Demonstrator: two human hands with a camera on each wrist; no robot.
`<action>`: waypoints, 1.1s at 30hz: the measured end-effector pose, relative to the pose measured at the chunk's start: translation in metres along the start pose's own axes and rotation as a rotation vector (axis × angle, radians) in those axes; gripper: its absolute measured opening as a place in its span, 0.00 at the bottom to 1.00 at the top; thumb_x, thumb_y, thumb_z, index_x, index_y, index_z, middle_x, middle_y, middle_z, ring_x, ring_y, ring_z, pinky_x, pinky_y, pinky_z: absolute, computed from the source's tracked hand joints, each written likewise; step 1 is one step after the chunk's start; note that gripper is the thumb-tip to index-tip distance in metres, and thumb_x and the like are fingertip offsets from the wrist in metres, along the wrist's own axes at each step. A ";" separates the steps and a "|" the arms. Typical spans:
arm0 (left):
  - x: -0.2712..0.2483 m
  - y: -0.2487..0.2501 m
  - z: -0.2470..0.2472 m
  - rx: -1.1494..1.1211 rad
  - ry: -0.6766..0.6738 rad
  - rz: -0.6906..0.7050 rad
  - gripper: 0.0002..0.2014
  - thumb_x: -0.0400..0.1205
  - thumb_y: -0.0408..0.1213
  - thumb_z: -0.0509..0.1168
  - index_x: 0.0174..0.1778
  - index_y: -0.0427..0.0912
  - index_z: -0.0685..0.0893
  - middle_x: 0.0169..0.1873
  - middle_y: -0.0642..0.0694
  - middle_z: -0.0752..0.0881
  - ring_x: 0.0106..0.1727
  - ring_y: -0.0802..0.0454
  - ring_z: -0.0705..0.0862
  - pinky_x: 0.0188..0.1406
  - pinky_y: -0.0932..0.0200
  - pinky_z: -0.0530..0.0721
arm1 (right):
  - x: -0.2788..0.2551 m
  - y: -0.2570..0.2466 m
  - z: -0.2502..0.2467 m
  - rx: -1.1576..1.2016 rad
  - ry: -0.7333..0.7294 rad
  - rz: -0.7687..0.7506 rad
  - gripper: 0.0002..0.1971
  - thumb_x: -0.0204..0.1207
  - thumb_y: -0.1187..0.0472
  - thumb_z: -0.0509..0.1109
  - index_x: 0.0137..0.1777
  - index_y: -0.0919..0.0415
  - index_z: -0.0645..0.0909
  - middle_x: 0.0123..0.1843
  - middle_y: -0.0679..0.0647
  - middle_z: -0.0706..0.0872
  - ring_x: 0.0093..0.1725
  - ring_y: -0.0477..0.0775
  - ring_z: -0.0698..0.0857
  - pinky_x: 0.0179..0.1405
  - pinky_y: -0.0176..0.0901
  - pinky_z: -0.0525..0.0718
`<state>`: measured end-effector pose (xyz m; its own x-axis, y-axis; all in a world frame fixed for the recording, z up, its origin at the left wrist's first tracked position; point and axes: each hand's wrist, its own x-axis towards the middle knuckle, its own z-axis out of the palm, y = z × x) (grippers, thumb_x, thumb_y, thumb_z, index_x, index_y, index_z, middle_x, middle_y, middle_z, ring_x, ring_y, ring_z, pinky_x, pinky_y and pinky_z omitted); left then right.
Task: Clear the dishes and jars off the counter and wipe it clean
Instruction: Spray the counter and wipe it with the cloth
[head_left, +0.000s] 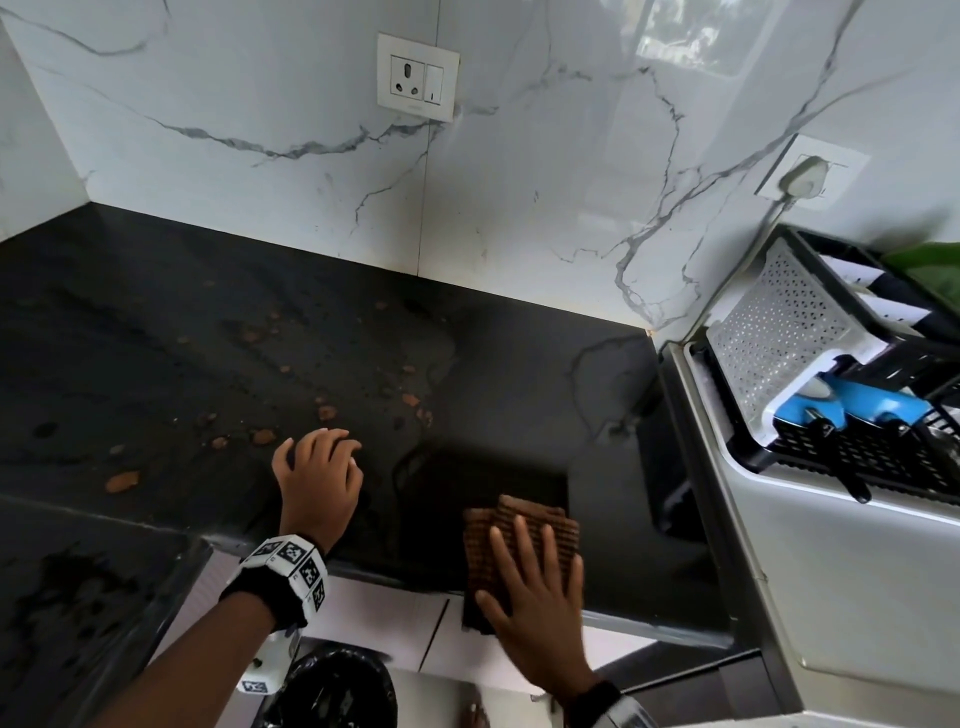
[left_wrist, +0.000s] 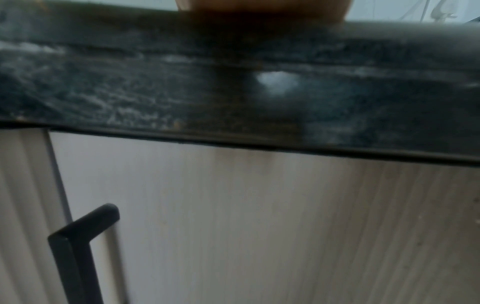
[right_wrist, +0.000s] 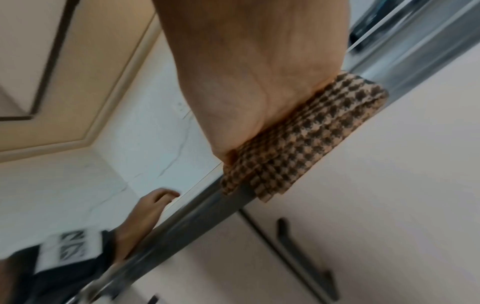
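Nearest, at the front edge of the black counter (head_left: 519, 374), the right hand (head_left: 535, 587) lies flat with straight, spread fingers on a folded checked cloth (head_left: 524, 525), pressing rather than grasping it; the cloth hangs a little over the edge, which suits a stroke pulling dirt off the front. Just to the left, the left hand (head_left: 319, 478) rests on the counter with fingers loosely bent and nothing in them, probably to steady the body while the other arm works. Beyond it, brown crumbs and wet spots (head_left: 322, 413) are scattered over the middle of the counter, so the wiping looks unfinished. No dishes or jars stand on the counter, so the clearing seems done. Farther right stands a dish rack (head_left: 810, 374), and behind rises the marble wall (head_left: 519, 182) with its socket (head_left: 417, 78).
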<state>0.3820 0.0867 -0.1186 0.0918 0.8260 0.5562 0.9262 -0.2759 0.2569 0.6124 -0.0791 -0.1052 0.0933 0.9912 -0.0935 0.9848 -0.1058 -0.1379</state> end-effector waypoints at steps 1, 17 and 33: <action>0.000 0.000 0.000 0.000 0.003 -0.002 0.16 0.75 0.40 0.52 0.45 0.44 0.86 0.51 0.46 0.86 0.59 0.46 0.79 0.68 0.41 0.61 | -0.006 0.016 0.000 0.020 -0.007 0.050 0.35 0.75 0.31 0.47 0.82 0.38 0.50 0.83 0.47 0.60 0.83 0.55 0.49 0.76 0.57 0.42; 0.003 0.003 -0.004 -0.007 -0.009 0.031 0.15 0.76 0.37 0.53 0.43 0.45 0.86 0.49 0.47 0.87 0.59 0.47 0.80 0.67 0.42 0.62 | 0.065 -0.025 -0.030 0.107 -0.190 0.218 0.40 0.71 0.28 0.38 0.83 0.42 0.42 0.85 0.51 0.37 0.83 0.63 0.36 0.74 0.74 0.35; 0.005 -0.049 -0.021 -0.002 0.008 -0.004 0.16 0.74 0.38 0.52 0.44 0.45 0.86 0.49 0.47 0.87 0.57 0.47 0.79 0.73 0.56 0.52 | -0.024 0.082 -0.018 0.116 0.044 0.487 0.33 0.79 0.35 0.49 0.77 0.36 0.35 0.86 0.45 0.46 0.84 0.59 0.45 0.77 0.71 0.49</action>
<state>0.3291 0.0942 -0.1116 0.0851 0.8232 0.5613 0.9258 -0.2735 0.2608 0.6932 -0.1105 -0.0966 0.5466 0.8268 -0.1326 0.8028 -0.5624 -0.1978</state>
